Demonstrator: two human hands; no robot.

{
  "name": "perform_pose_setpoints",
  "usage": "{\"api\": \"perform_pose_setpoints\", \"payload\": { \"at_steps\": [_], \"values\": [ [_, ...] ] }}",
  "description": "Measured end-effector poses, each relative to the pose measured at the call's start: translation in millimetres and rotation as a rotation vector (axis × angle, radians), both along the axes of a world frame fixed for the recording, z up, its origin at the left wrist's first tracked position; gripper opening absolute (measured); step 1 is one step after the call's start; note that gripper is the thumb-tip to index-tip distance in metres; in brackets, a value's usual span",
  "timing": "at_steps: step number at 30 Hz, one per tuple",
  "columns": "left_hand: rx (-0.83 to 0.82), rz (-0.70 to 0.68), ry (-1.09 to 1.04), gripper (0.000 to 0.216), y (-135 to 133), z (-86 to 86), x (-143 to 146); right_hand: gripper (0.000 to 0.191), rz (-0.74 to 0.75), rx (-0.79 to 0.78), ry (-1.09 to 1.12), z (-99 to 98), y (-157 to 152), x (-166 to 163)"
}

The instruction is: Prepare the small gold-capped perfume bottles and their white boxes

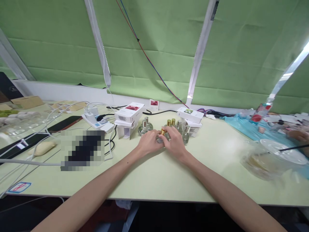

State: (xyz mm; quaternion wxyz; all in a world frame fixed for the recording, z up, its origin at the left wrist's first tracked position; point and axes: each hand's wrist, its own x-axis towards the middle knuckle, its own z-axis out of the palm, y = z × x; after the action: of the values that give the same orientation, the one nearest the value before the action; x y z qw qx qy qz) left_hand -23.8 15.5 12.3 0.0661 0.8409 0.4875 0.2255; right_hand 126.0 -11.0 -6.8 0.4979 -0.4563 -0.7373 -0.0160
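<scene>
Gold-capped bottle [163,131] between both hands [150,141]; white box [135,111] shows barcode [122,118].

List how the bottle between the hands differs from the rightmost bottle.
The first bottle has a gold cap; the rightmost bottle has a silver one.
The left hand and right hand partly cover the first bottle, while the rightmost bottle's body shows more.
Both have shiny caps.

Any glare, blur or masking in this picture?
Head view, right: the cup is smeared by blur, with bright glare along the strip above; head view, left: a pixelated patch hides detail; head view, centre: left hand and right hand look fairly crisp.
</scene>
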Motion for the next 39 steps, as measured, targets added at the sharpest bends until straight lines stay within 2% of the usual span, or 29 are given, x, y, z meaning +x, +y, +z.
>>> {"api": "perform_pose_setpoints", "payload": {
  "at_steps": [12, 23, 39],
  "values": [
    [-0.032, -0.016, -0.010, 0.024, -3.0, 3.3, 0.7, 0.020, 0.001, -0.008, -0.002, -0.9, 0.1, 1.0],
    [-0.018, -0.085, -0.051, 0.015, 1.3, -2.6, -0.4, 0.021, -0.027, -0.034, -0.011, -2.3, 0.8, 1.8],
    [-0.015, -0.109, -0.027, 0.017, 0.4, -1.2, -0.5, 0.023, -0.019, -0.028, -0.015, -0.1, -1.1, 1.5]
  ]
}}
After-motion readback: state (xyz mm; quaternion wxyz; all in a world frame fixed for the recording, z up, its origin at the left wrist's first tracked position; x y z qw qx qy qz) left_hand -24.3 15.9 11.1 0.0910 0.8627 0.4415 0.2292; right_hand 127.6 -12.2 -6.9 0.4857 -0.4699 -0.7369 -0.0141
